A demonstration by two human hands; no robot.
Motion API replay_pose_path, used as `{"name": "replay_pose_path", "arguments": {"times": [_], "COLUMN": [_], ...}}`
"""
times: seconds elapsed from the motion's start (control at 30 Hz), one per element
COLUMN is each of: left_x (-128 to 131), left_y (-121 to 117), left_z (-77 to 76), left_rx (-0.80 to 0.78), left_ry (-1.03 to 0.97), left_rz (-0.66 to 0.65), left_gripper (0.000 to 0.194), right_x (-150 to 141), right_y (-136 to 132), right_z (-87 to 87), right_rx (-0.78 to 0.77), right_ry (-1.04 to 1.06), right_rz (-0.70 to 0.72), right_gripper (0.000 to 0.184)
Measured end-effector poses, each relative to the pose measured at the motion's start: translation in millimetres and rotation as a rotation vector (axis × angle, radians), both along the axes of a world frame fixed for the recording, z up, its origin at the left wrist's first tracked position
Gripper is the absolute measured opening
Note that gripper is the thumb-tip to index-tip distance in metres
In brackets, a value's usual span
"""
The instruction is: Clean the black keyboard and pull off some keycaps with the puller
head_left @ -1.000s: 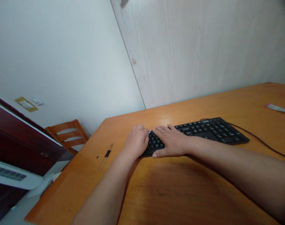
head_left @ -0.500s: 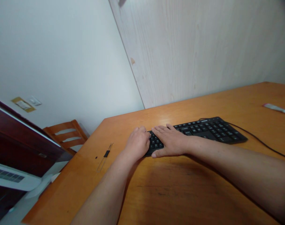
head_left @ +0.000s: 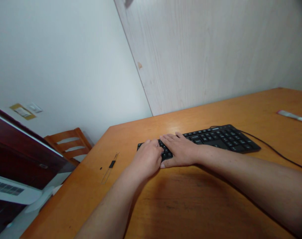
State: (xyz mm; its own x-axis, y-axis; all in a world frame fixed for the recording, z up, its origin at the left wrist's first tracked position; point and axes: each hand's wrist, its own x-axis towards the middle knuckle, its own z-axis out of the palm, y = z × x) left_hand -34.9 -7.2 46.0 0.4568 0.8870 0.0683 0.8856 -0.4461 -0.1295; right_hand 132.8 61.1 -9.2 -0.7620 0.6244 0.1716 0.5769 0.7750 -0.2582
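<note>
A black keyboard (head_left: 216,139) lies at a slant on the table, its number pad towards the right. My right hand (head_left: 179,149) rests flat over its middle keys, fingers stretched out and thumb along the near edge. Just beside it, my left hand (head_left: 149,156) is closed over the left part of the keyboard, its fingers curled down by the keys. Whether those fingers hold anything is hidden. To the left lie a wire puller with a black grip (head_left: 112,164) and a tiny black piece (head_left: 100,168), too small to name.
The keyboard's cable (head_left: 275,147) runs off to the right over the wooden table (head_left: 185,202). A thin white tool like a brush (head_left: 292,116) lies at the far right. A wooden chair (head_left: 68,146) stands past the left edge, and a wall borders the back.
My left hand has shifted a little right and nearer to me, uncovering the keyboard's far left corner. My right hand stays flat in its place.
</note>
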Motion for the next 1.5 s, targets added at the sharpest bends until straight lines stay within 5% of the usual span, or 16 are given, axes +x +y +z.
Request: {"name": "replay_pose_path", "arguments": {"times": [0.73,1.07,1.37,1.5], "left_x": [-4.9,-25.0,-34.9,-38.6], "left_y": [-12.6,0.5,8.2,12.5], "left_z": [11.4,-3.2,-7.1,-8.6], "left_rx": [-0.133,-0.071,0.065,0.119], "left_ry": [-0.156,-0.310,-0.381,-0.386], "left_rz": [-0.143,-0.056,0.021,0.028], "left_gripper": [0.021,0.027,0.027,0.027], "right_x": [0.1,3.2,9.7,19.2], "right_y": [1.3,3.2,22.3,28.1], "right_z": [-0.3,6.9,24.2,39.5], "right_rx": [-0.025,-0.102,-0.207,-0.140], "right_ry": [-0.004,0.022,0.402,0.562], "right_rz": [0.008,0.025,-0.179,-0.260], "right_gripper": [0.119,0.125,0.092,0.078]}}
